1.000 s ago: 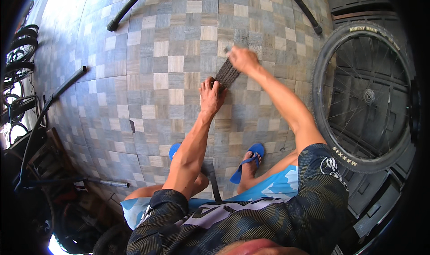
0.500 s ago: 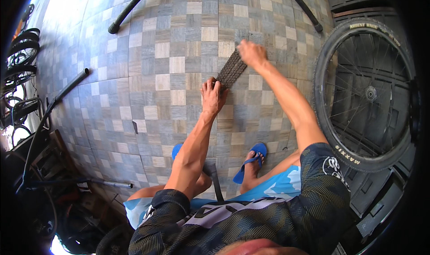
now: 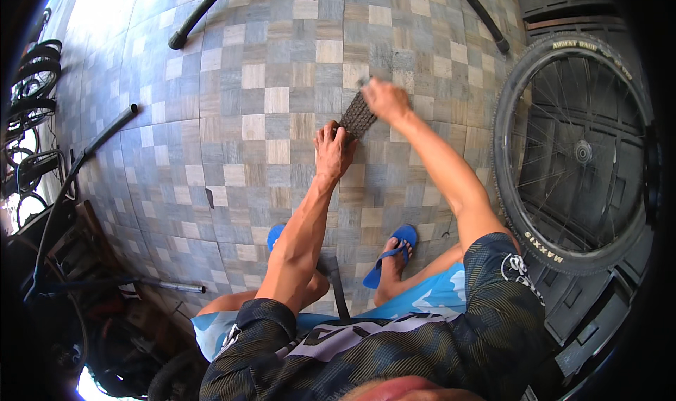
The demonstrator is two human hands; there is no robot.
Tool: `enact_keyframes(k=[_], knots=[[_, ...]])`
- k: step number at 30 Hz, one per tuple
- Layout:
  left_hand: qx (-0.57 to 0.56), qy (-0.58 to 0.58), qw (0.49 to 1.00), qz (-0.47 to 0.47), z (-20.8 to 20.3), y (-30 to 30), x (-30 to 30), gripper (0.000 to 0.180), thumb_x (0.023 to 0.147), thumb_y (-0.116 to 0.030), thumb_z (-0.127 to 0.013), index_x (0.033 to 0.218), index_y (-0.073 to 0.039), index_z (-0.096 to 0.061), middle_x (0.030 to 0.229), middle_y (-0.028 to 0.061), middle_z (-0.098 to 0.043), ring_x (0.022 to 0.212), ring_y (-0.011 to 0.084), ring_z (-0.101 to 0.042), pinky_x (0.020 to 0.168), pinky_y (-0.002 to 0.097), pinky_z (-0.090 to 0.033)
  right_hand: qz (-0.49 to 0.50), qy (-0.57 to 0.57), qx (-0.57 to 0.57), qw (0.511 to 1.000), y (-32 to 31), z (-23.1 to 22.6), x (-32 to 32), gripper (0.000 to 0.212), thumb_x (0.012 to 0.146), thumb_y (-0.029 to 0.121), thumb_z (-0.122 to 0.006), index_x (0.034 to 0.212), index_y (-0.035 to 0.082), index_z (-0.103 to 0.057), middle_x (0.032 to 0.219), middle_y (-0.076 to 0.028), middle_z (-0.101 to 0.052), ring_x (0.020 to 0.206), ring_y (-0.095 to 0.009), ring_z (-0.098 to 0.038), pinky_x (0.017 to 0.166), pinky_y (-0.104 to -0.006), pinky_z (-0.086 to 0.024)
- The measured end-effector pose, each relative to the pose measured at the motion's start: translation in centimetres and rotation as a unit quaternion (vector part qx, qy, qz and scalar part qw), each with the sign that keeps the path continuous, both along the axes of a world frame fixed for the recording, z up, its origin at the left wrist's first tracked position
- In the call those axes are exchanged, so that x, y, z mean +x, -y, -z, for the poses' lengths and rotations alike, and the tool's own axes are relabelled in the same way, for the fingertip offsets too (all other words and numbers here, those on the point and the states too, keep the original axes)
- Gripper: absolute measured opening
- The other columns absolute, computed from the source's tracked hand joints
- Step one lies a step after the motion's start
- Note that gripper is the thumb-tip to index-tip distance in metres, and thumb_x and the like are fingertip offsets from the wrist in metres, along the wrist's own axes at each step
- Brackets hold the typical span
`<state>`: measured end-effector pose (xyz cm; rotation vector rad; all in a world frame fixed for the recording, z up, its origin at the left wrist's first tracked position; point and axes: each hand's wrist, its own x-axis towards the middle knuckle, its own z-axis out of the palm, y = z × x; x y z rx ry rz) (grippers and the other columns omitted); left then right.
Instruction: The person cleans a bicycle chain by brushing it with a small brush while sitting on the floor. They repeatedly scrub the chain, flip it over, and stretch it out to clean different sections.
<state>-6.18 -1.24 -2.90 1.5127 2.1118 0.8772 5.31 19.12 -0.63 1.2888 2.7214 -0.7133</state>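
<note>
On the tiled floor lies a dark brown strip (image 3: 359,116) with a rough, chain-like texture, slanting away to the right; its exact kind is unclear. My left hand (image 3: 331,151) grips its near end, with fingers bent over the edge and the thumb on the right side. Over the far end is my right hand (image 3: 387,101), closed and slightly blurred. A small dark bit (image 3: 364,81) shows at its fingertips, too smeared to name. Part of the strip's far end is hidden behind this hand.
A bicycle wheel with tyre (image 3: 501,154) leans at right against dark panels. Dark stand legs (image 3: 204,15) reach in from the top. At left are a black tubular stand (image 3: 105,137) and several bicycle tyres (image 3: 39,70). Blue flip-flops (image 3: 404,235) are on my feet.
My right hand has moved slightly nearer and to the left along the strip, covering more of its far part. The left hand holds its place on the near end.
</note>
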Motion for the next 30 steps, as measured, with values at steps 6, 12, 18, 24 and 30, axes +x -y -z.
enact_keyframes(k=[6, 12, 18, 24, 30], knots=[[-0.009, -0.002, 1.000, 0.000, 0.3, 0.7, 0.0, 0.036, 0.084, -0.024, -0.082, 0.112, -0.009, -0.065, 0.136, 0.0142, -0.050, 0.118, 0.0407, -0.047, 0.101, 0.0541, -0.040, -0.112, 0.035, -0.002, 0.993, 3.1, -0.6, -0.9, 0.035, 0.112, 0.034, -0.044, 0.096, 0.006, -0.056, 0.058, 0.000, -0.048, 0.041, -0.012, -0.043, 0.033, -0.0305, -0.040], [-0.030, 0.008, 0.999, 0.009, -0.3, 0.0, 0.6, 0.036, 0.085, -0.026, -0.081, 0.112, -0.009, -0.065, 0.136, 0.0141, -0.049, 0.119, 0.0404, -0.047, 0.103, 0.0552, -0.039, -0.003, 0.001, 0.091, 0.996, -0.5, -0.8, 1.2, 0.034, 0.111, 0.038, -0.048, 0.094, 0.009, -0.054, 0.065, -0.011, -0.061, 0.055, -0.026, -0.065, 0.047, -0.0447, -0.053], [-0.014, 0.016, 1.000, 0.002, -0.3, -0.4, 0.6, 0.036, 0.085, -0.027, -0.081, 0.111, -0.008, -0.066, 0.137, 0.0134, -0.049, 0.120, 0.0392, -0.046, 0.103, 0.0548, -0.038, 0.029, -0.001, 0.021, 0.999, -0.1, 0.2, 2.1, 0.036, 0.112, 0.038, -0.046, 0.097, 0.007, -0.056, 0.063, -0.008, -0.058, 0.045, -0.023, -0.056, 0.040, -0.0392, -0.049], [-0.028, 0.007, 1.000, 0.004, 0.0, 0.5, 0.6, 0.035, 0.085, -0.027, -0.082, 0.111, -0.008, -0.066, 0.136, 0.0132, -0.049, 0.120, 0.0387, -0.046, 0.103, 0.0542, -0.039, -0.064, -0.030, 0.063, 0.995, 4.1, 0.7, 0.3, 0.036, 0.114, 0.039, -0.041, 0.098, 0.010, -0.055, 0.060, 0.002, -0.048, 0.041, -0.010, -0.040, 0.033, -0.0294, -0.039], [-0.018, 0.008, 1.000, 0.003, -0.2, -0.1, 0.7, 0.035, 0.085, -0.026, -0.082, 0.110, -0.008, -0.066, 0.136, 0.0133, -0.049, 0.120, 0.0392, -0.046, 0.102, 0.0546, -0.039, 0.062, 0.035, 0.050, 0.996, -2.5, -0.5, 1.0, 0.037, 0.114, 0.038, -0.042, 0.094, 0.009, -0.055, 0.057, 0.003, -0.044, 0.042, -0.010, -0.039, 0.034, -0.0282, -0.035]])
